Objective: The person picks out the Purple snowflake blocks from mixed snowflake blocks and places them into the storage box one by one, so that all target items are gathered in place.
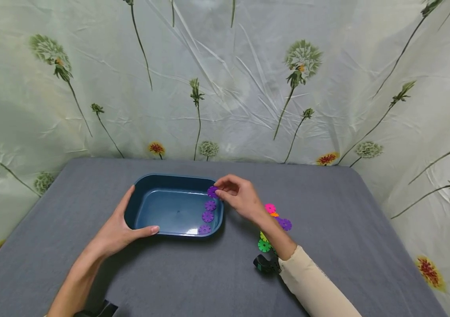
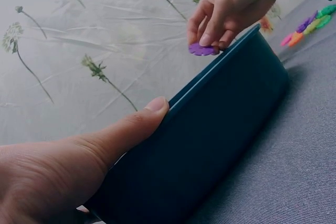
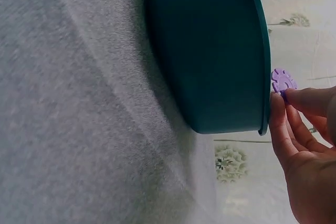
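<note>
A blue rectangular tray [image 1: 169,235] stands on the grey cloth. Along its right side lie several purple notched discs [image 1: 208,216] in a column. The left hand [image 1: 112,231] grips the tray's left end, thumb on the near rim; the left wrist view shows that thumb on the rim, the left hand [image 2: 68,171] at lower left. At the tray's back right corner the right hand [image 1: 241,198] pinches a purple disc [image 1: 212,191] between thumb and fingers. The right wrist view shows this disc [image 3: 282,80] upright beside the rim, held by the right hand [image 3: 307,145].
Right of the tray, partly under the right forearm, lie more discs: pink [image 1: 270,208], orange, purple [image 1: 285,224], yellow and green [image 1: 264,245]. A flowered curtain [image 1: 233,88] hangs behind the table [image 1: 193,277].
</note>
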`<state>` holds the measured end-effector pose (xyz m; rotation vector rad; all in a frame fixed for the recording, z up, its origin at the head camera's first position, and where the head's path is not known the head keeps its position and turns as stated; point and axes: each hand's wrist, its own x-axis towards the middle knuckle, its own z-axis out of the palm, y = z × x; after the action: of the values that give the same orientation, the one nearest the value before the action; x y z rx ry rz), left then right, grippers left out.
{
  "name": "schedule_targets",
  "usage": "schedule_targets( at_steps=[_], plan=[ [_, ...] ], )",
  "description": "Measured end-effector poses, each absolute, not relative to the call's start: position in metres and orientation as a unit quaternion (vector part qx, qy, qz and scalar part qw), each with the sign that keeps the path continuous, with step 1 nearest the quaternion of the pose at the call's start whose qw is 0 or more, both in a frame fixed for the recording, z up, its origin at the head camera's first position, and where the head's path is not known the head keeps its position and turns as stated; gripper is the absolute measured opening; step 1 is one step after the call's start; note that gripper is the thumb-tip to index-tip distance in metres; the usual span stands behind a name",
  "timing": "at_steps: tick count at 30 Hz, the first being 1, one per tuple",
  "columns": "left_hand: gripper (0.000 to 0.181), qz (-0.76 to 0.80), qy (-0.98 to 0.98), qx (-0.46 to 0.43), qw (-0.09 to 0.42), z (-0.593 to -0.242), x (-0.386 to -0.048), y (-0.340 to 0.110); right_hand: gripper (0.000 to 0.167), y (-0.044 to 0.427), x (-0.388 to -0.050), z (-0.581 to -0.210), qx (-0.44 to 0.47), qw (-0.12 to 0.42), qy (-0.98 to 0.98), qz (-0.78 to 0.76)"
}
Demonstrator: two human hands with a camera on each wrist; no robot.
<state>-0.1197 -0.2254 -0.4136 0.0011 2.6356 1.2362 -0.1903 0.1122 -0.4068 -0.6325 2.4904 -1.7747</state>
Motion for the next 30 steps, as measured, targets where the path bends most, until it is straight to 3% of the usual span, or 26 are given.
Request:
schedule_targets(
  at_steps=[12, 21, 30],
  plan=[
    [0.136, 0.429, 0.896, -0.001, 0.115, -0.413, -0.119, -0.226, 0.018, 0.098, -0.194, -0.401, -0.214, 0.026, 0.813, -0.541],
    [0.136, 0.436, 0.894, 0.002, 0.107, -0.413, -0.119, -0.224, 0.016, 0.089, -0.201, -0.399, -0.271, 0.019, 0.84, -0.47],
    [0.136, 0.439, 0.893, 0.001, 0.102, -0.414, -0.119, -0.225, 0.017, 0.08, -0.211, -0.397, -0.312, 0.06, 0.861, -0.397]
  ],
)
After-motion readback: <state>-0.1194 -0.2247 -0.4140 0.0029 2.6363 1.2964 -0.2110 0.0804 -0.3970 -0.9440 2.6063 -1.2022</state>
